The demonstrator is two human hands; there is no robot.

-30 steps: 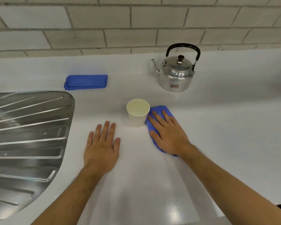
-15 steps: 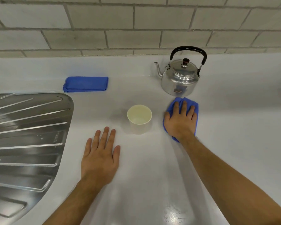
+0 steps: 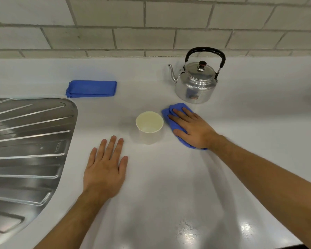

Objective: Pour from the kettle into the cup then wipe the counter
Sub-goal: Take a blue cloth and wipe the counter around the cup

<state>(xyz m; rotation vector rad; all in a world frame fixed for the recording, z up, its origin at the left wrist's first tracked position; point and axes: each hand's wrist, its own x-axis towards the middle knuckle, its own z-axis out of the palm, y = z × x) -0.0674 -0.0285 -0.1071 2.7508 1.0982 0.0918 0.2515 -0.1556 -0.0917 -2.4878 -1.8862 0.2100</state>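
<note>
- Two hands are lying on the white counter [image 3: 169, 186], and both are flat, palm down.
- Nearest the front edge, the left hand [image 3: 104, 169] is resting on the bare counter with its fingers spread a little. It is holding nothing and is touching only the counter. It is sitting between the steel draining board [image 3: 25, 144] on the left side and the cup [image 3: 149, 127].
- A bit farther back, the cup is standing upright, just past the left fingertips. It looks like it has pale liquid in it, so the pouring seems done.
- Right beside the cup, the right hand [image 3: 192, 128] is pressing a blue cloth [image 3: 178, 121] flat, fingers close together and pointing at the cup. The cloth's long side is running from the cup toward the right arm.
- The cloth is almost touching the cup, so the next wipe is probably needing to slide away from the cup or go around it, or the cup could tip.
- Behind the cloth, the kettle [image 3: 196, 83] is standing with its spout pointing left.
- Toward the back left, a folded blue cloth [image 3: 92, 88] is lying near the wall, untouched.
</note>
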